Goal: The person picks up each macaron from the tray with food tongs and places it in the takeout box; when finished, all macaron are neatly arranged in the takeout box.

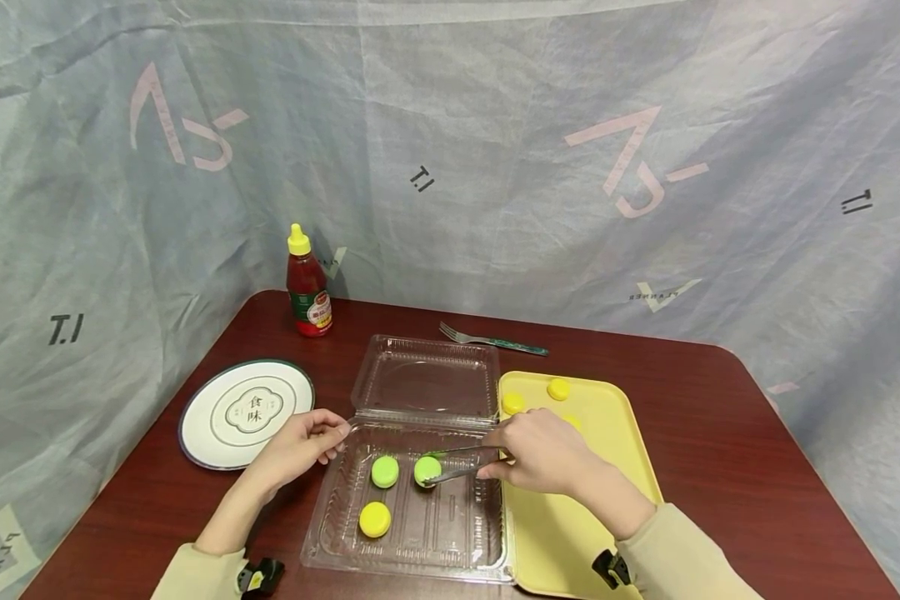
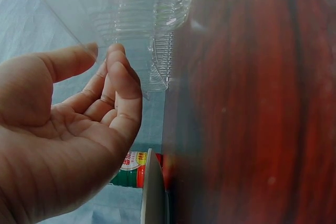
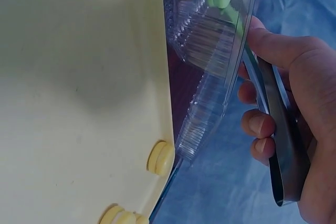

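A clear plastic clamshell box (image 1: 442, 546) lies with its lid (image 1: 427, 379) folded back. My left hand (image 1: 300, 447) pinches the box's left rim between thumb and fingers, as the left wrist view also shows. My right hand (image 1: 546, 454) grips metal tongs (image 3: 286, 166) that reach over the right side of the box. Their tips stand at either side of a green macaron (image 1: 427, 471) inside it; whether they squeeze it I cannot tell. Left of that sit another green macaron (image 1: 385, 472) and a yellow macaron (image 1: 375, 519), both in the box.
A yellow tray (image 1: 570, 533) adjoins the box on the right, with several yellow macarons (image 1: 558, 388) at its far end. To the left lies a white plate (image 1: 217, 408). Behind stand a ketchup bottle (image 1: 309, 292) and a fork (image 1: 495, 341). Grey fabric (image 1: 495, 208) hangs beyond the table.
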The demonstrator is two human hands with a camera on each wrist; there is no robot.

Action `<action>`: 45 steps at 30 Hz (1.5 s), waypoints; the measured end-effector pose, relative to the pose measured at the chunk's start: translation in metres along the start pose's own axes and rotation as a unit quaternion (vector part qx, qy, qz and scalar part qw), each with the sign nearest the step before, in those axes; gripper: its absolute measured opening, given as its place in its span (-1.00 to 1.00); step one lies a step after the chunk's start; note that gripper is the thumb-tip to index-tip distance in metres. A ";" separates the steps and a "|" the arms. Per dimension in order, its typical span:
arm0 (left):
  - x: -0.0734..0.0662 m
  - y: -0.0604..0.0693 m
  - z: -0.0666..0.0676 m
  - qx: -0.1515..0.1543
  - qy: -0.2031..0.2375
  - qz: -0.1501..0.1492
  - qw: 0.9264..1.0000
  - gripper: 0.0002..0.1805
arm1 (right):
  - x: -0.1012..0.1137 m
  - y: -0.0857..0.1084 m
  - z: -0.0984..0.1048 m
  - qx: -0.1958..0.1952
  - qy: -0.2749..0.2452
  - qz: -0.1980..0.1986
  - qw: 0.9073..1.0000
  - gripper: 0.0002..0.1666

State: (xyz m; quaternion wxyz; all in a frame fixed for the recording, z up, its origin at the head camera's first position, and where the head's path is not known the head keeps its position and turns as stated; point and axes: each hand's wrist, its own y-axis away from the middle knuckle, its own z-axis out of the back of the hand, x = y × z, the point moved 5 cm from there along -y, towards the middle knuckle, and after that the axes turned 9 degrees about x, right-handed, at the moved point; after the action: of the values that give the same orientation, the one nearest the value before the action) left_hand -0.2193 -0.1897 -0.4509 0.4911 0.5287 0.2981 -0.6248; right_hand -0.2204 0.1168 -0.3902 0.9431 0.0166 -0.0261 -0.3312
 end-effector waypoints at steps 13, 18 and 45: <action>-0.001 0.000 0.000 0.002 0.003 -0.004 1.000 -0.77 | 0.003 -0.005 -0.002 0.003 0.008 -0.008 1.000 -0.53; -0.001 0.000 0.000 0.001 0.004 -0.002 1.000 -0.77 | 0.004 -0.006 -0.002 0.003 0.016 -0.007 1.000 -0.53; -0.004 0.001 -0.001 0.004 0.003 -0.008 1.000 -0.77 | 0.005 -0.009 -0.005 0.015 0.017 -0.015 1.000 -0.64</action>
State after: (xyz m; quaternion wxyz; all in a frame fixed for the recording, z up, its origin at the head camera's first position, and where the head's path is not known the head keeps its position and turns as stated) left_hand -0.2179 -0.1885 -0.4471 0.4829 0.5306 0.3012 -0.6281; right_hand -0.2216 0.1069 -0.3951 0.9378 0.0370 -0.0146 -0.3450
